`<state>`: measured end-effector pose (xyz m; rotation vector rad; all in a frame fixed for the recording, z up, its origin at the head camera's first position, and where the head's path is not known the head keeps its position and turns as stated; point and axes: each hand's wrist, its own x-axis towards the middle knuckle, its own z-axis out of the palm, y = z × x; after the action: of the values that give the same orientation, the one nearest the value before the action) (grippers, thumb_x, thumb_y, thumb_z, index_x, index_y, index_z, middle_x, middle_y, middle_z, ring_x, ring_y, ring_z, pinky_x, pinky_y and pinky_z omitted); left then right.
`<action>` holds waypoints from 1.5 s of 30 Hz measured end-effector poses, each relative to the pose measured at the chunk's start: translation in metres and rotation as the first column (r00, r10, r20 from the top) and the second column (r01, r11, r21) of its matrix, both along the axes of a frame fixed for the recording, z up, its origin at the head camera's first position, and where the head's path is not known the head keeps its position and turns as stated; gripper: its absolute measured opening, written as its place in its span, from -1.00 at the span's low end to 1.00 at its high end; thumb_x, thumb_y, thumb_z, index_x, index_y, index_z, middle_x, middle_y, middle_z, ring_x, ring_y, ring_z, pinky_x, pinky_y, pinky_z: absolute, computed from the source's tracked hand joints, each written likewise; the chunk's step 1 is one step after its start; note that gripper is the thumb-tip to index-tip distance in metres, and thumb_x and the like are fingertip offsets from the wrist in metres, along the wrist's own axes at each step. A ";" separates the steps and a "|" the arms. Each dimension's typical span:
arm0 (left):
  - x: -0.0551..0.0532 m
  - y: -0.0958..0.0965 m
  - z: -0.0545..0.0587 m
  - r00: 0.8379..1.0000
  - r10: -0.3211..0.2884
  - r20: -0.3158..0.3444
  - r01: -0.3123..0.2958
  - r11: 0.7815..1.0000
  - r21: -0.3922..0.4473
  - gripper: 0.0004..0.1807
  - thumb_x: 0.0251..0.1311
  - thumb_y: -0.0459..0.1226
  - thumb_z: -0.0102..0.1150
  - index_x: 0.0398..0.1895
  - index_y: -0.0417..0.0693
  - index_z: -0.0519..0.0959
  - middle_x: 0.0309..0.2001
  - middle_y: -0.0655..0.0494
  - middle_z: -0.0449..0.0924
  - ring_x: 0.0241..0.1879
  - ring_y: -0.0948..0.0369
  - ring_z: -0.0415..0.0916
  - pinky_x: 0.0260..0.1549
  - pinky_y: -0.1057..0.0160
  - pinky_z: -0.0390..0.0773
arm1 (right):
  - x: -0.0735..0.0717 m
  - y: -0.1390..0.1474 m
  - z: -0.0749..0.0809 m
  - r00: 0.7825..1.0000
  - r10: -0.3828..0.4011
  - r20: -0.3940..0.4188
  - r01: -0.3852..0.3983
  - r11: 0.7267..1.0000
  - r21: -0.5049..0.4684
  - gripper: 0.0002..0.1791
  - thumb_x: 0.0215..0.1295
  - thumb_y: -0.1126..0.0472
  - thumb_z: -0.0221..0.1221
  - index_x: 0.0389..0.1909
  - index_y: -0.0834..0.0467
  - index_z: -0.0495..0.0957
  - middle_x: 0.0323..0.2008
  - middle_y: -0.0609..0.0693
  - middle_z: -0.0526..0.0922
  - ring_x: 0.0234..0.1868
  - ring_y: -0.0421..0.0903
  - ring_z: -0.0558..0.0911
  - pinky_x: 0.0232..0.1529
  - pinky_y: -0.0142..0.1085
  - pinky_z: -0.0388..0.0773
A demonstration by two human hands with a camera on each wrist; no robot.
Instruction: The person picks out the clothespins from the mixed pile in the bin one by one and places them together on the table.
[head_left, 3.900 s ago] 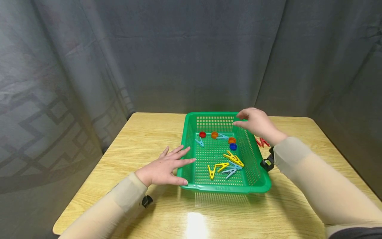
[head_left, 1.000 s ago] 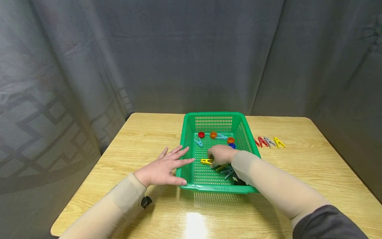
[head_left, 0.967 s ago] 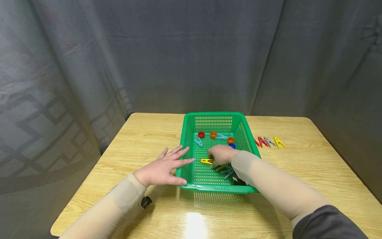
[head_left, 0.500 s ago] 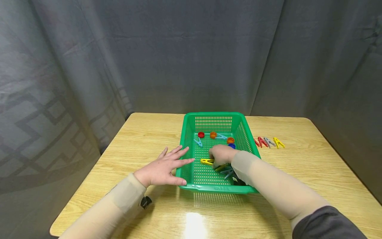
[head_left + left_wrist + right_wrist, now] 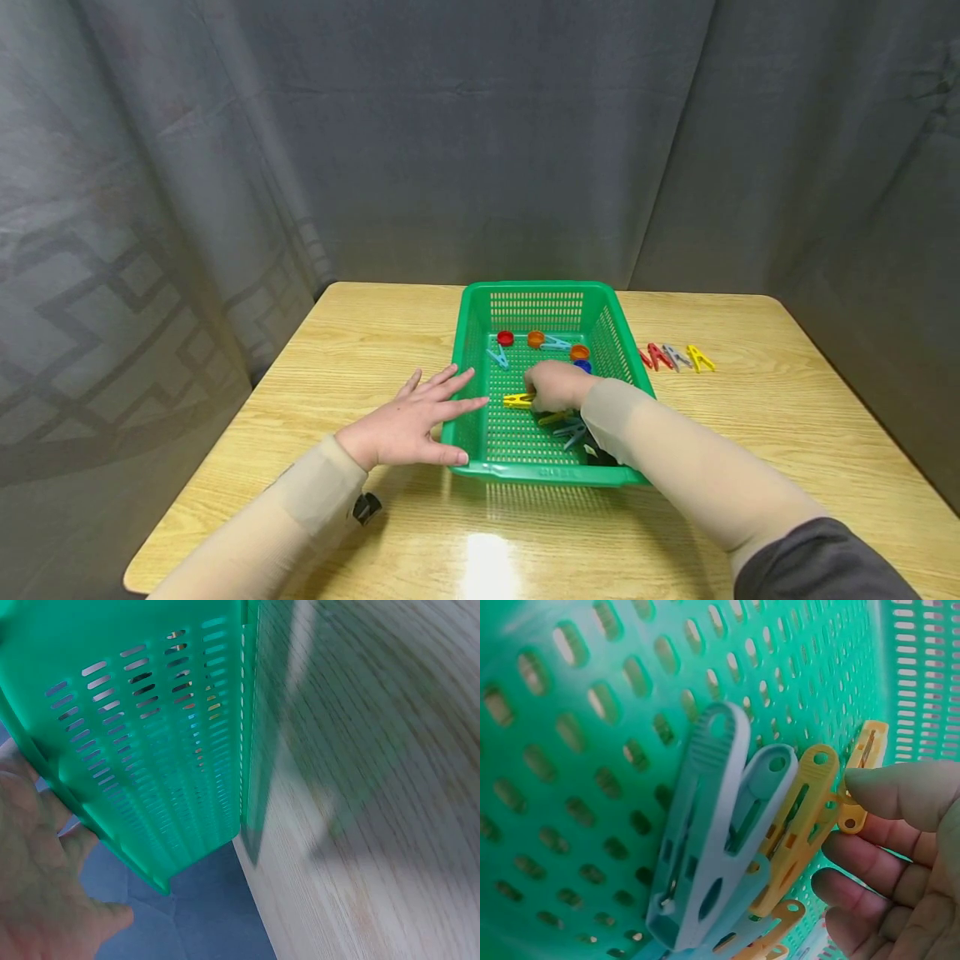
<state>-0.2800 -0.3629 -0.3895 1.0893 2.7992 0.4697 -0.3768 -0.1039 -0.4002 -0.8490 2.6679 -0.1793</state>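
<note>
A green basket (image 5: 551,475) stands on the table. My right hand (image 5: 558,386) reaches down into it and pinches a yellow clothespin (image 5: 516,401) between thumb and fingers; the right wrist view shows the thumb (image 5: 900,796) against that clothespin (image 5: 866,750). Just beside the hand lie another yellow clothespin (image 5: 802,825) and a light blue clothespin (image 5: 712,802), with more partly hidden under them. My left hand (image 5: 408,423), fingers spread, rests at the basket's left rim; in the left wrist view its fingers lie behind the basket's edge (image 5: 97,825).
Inside the basket's far part are a red cap (image 5: 506,338), orange caps (image 5: 536,339), a blue cap (image 5: 582,366) and light blue clothespins (image 5: 498,357). On the table to the right lie red clothespins (image 5: 660,357), a grey one (image 5: 677,357) and a yellow one (image 5: 701,358). A grey curtain (image 5: 480,167) hangs behind.
My right hand has come from above the basket's right rim down among the clothespins. Over the last half second the pinched yellow clothespin has shifted slightly. My left hand has stayed put.
</note>
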 end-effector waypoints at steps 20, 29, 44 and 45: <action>0.001 0.000 0.001 1.000 0.002 -0.009 -0.002 1.000 -0.007 -0.16 0.12 0.33 0.06 0.47 0.42 0.12 0.54 0.30 -0.32 0.50 0.16 -0.41 0.30 -0.31 -0.32 | -0.001 0.002 0.012 0.999 -0.032 -0.026 0.027 0.985 -0.173 -0.76 0.20 0.20 0.27 -0.14 0.19 0.66 -0.18 0.03 0.68 -0.21 -0.05 0.62 -0.14 -0.11 0.56; 0.001 0.000 0.001 1.000 0.007 -0.003 -0.007 1.000 -0.007 -0.17 0.13 0.28 0.13 0.47 0.42 0.13 0.54 0.30 -0.30 0.50 0.16 -0.41 0.30 -0.31 -0.32 | -0.002 0.005 0.027 0.996 -0.068 -0.053 0.052 0.965 -0.259 -0.76 0.21 0.17 0.29 -0.14 0.17 0.66 -0.22 0.00 0.66 -0.25 -0.09 0.58 -0.16 -0.14 0.54; 0.000 0.001 0.002 1.000 0.004 0.000 -0.004 1.000 -0.011 -0.17 0.13 0.27 0.14 0.47 0.40 0.14 0.54 0.29 -0.30 0.50 0.16 -0.41 0.30 -0.31 -0.32 | -0.006 0.018 0.050 0.977 -0.177 -0.119 0.125 0.927 -0.353 -0.70 0.24 0.14 0.27 -0.06 0.19 0.65 -0.12 0.07 0.67 -0.13 0.00 0.60 -0.05 -0.07 0.53; 0.000 0.001 0.002 1.000 0.004 0.000 -0.004 1.000 -0.013 -0.17 0.13 0.27 0.13 0.47 0.41 0.13 0.54 0.29 -0.30 0.50 0.16 -0.41 0.30 -0.31 -0.32 | -0.007 0.019 0.051 0.975 -0.187 -0.122 0.133 0.925 -0.356 -0.70 0.24 0.15 0.27 -0.06 0.20 0.65 -0.13 0.07 0.67 -0.14 0.00 0.60 -0.06 -0.07 0.53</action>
<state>-0.2797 -0.3620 -0.3877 1.0806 2.8011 0.4516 -0.3834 -0.0850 -0.3489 -0.7666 2.9015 -0.6667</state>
